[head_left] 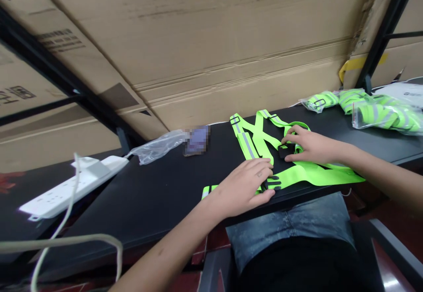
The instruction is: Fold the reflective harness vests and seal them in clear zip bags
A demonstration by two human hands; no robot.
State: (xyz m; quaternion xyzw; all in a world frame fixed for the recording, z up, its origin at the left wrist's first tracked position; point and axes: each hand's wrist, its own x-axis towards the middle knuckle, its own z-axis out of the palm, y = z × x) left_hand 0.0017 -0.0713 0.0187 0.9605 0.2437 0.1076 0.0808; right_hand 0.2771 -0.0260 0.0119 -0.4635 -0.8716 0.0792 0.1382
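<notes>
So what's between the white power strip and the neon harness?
Head view: a clear plastic bag, then a pixelated bluish item, lie between the power strip and the harness, toward the black tabletop's back edge.

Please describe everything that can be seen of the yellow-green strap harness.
The harness lies loosely spread on the black table, its flat, bright yellow-green straps looking like fabric. Some carry a grey stripe, and two cross farther back. It has black sliders and a pronged black buckle part. The left hand rests over it beside the buckle part; the right hand touches a black piece among the straps. The hands hide some of it.
</notes>
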